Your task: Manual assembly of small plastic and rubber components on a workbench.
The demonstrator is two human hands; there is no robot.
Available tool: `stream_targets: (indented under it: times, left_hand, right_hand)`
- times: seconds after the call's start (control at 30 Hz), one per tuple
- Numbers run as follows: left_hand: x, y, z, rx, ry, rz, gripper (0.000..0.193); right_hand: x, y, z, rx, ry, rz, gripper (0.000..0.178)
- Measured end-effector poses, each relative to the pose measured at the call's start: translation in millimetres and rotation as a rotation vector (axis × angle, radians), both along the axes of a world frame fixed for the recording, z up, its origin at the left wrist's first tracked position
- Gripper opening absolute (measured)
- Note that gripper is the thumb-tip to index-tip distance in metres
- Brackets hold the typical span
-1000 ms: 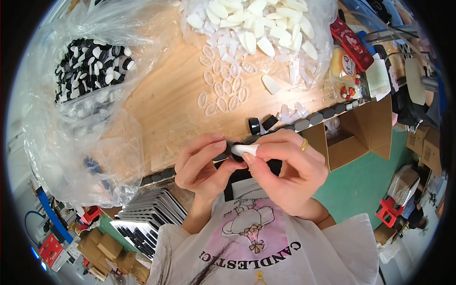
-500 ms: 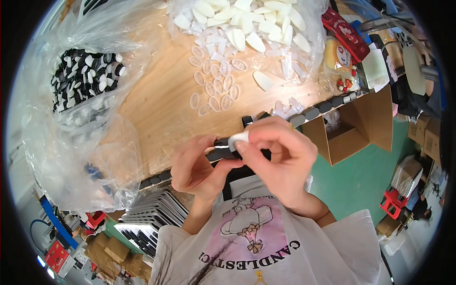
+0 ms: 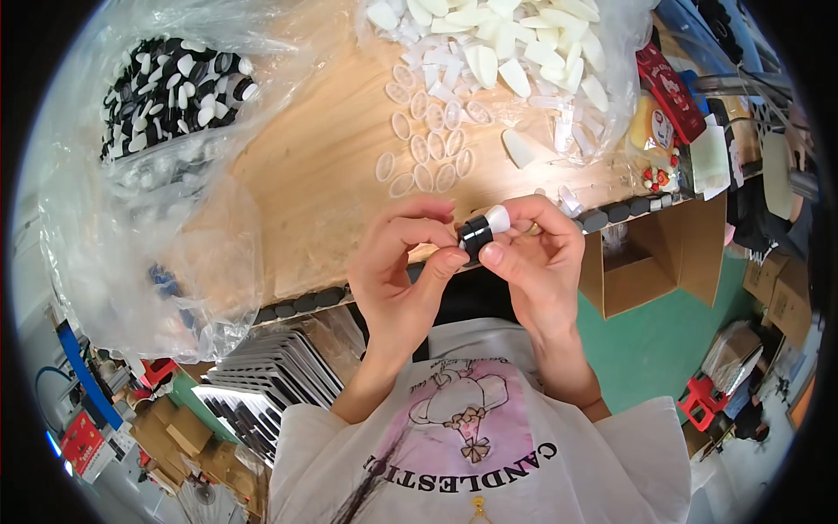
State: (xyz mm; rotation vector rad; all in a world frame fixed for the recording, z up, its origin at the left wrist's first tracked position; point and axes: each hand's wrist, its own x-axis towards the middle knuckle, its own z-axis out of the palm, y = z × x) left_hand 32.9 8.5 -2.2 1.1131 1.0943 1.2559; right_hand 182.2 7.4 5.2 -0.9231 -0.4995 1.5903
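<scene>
Biggest thing here is the wooden table (image 3: 305, 205), and going by what's lying on it I'd call this mid-batch, nowhere near done. The big clear plastic bag (image 3: 113, 262) on the left has a heap of small black-and-white pieces (image 3: 170, 96) showing through its opening; they look like finished ones, though they're too small to check properly. Below the table's right edge there's an open cardboard box (image 3: 655, 271). Far side of the table is a big pile of pale flat pieces (image 3: 532, 44), so plenty of loose stock is left if those belong to this job. Hands next: the left hand (image 3: 397, 275) has its thumb and index finger closed in a narrow pinch at the black end, and the right hand (image 3: 546, 266) pinches around the white end. What they share is a black cap-like piece (image 3: 476, 236) with a white tip (image 3: 498, 218), up in front of the near table edge. Tip and black part look joined, but I can't tell if they're fully seated. Smallest are the loose clear ovals (image 3: 421, 149), over a dozen, lying flat and unused.
</scene>
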Motion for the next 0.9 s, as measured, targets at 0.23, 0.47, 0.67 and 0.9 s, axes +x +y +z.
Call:
stream_targets:
  times: [0.23, 0.47, 0.67, 0.9]
  left_hand:
    - [-5, 2, -1, 0.041, 0.04, -0.058, 0.016]
    - [-1, 2, -1, 0.003, -0.047, -0.073, 0.015]
    - [0, -4, -4, 0.055, 0.07, -0.082, 0.014]
    - [-2, -4, -1, -0.043, -0.007, -0.042, 0.017]
  right_hand:
    - [-5, 0, 4, 0.069, -0.118, -0.053, 0.042]
    - [-1, 2, 7, 0.157, -0.18, -0.062, 0.066]
    - [1, 0, 1, 0.23, -0.176, -0.107, 0.066]
    - [10, 5, 14, 0.416, -0.557, 0.018, 0.071]
